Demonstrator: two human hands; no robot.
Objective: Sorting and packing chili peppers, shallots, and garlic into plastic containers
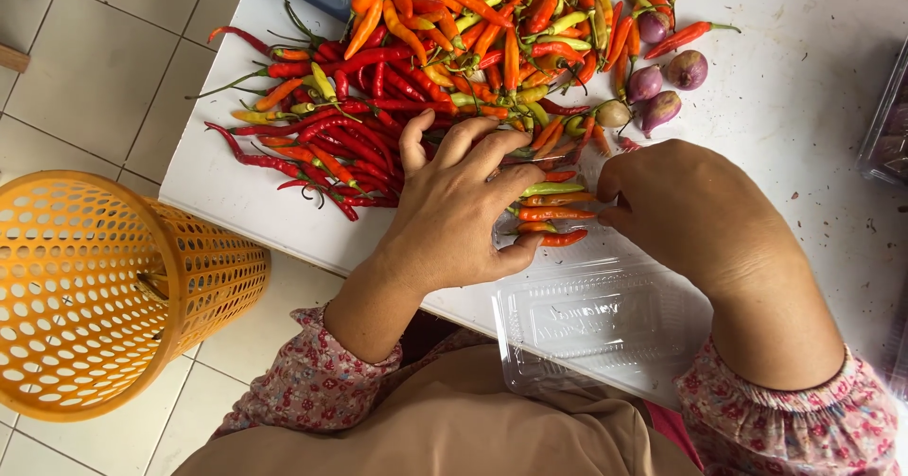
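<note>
Near the middle of the frame, the left hand (463,202) is lying open, fingers spread, over small chilies (553,213) in a clear plastic box (586,325). Just to its right, the right hand (690,211) is curling toward the same chilies; I cannot tell if it is pinching one. Above both hands, a big chili pile (426,50) is lying on the white table (804,107). Small purple shallots (662,83) are sitting at the upper right. An orange basket (104,296) is standing at the left.
</note>
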